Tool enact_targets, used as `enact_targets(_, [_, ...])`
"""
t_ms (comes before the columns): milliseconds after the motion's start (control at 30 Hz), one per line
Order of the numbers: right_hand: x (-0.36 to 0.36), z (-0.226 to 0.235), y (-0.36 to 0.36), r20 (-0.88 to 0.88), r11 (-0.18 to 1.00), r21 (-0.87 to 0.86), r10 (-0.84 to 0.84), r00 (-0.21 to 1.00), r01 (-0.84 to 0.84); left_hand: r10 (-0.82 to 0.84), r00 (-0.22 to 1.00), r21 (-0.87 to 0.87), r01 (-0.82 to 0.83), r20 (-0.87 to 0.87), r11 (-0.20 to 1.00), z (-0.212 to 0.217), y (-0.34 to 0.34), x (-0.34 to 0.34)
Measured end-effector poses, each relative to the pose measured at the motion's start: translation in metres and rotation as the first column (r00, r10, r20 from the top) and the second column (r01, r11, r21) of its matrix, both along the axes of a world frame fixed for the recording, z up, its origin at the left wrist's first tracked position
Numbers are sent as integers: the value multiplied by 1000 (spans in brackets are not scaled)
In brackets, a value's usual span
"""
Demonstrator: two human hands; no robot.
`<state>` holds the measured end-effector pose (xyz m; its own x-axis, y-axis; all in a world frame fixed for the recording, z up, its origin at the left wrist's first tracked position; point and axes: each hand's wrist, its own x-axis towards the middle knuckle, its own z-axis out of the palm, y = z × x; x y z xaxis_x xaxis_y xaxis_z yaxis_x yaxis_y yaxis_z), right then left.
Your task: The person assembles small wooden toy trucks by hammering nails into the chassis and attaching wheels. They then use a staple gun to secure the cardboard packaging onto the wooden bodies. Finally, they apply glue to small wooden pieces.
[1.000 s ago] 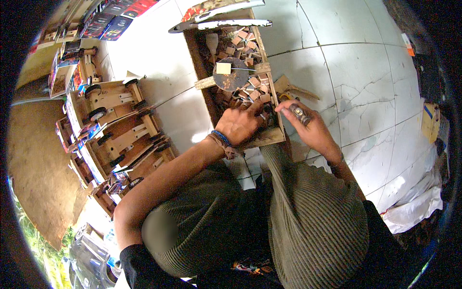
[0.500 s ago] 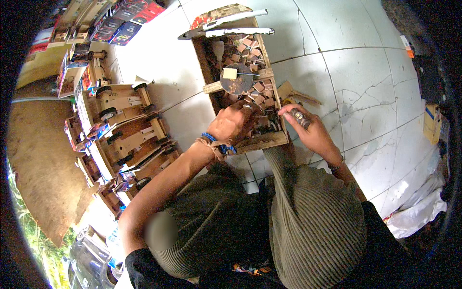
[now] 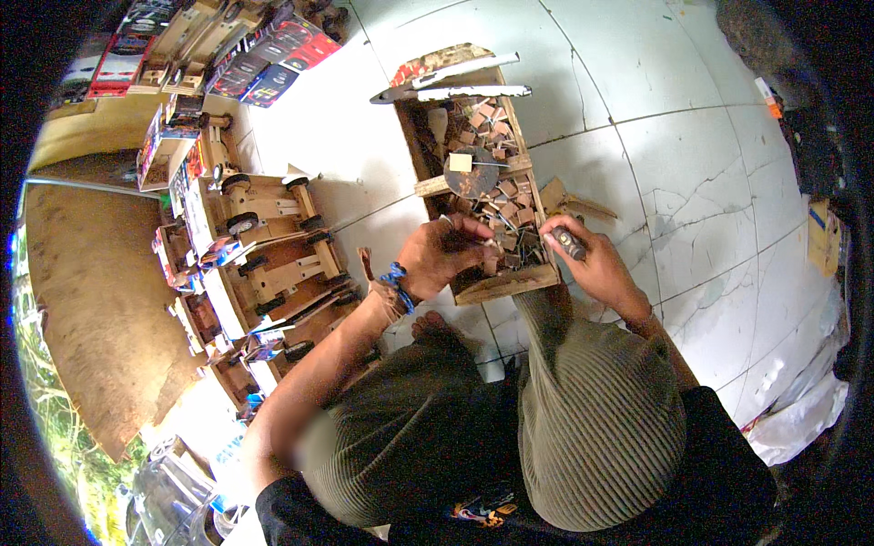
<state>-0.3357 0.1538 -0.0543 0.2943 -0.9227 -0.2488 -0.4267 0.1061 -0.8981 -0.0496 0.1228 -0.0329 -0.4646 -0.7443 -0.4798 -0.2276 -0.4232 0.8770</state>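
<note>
Two curled hands [image 3: 440, 257] [image 3: 601, 269], right around handle [image 3: 570, 243]

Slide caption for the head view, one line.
Left hand over a wooden box of small square pieces, right hand gripping a dark object, wheeled wooden frames at left.

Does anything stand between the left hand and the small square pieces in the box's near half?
Nothing visible blocks the left hand from the small square pieces in the near half; the box is open there. Only toward the far half do the wooden crossbar and the dark round disc lie in between.
</note>
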Motion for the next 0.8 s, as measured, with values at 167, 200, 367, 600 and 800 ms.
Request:
enact_targets(167, [0, 12, -1, -15, 998, -33, 51, 999, -52, 107, 991, 70, -101, -79, 992, 1, 1, -1])
enact_targets(200, [0, 17, 0, 1, 998, 38, 57, 998, -57, 69, 997, 56, -67, -37, 996, 4, 1, 2])
enact_targets(367, [-1, 47, -3, 30, 998, -26, -49, 998, 50, -12, 1000, 22, 12, -23, 1000, 41, 3, 27])
enact_targets(600, [-32, 149, -75, 392, 794, 40, -571, 722, 606, 99, 993, -327, -112, -57, 938, 143, 10, 95])
enact_targets(800, [-21, 218, -138, 732, 739, 131, -522, 438, 661, 453, 859, -235, -504, -239, 831, 197, 41, 167])
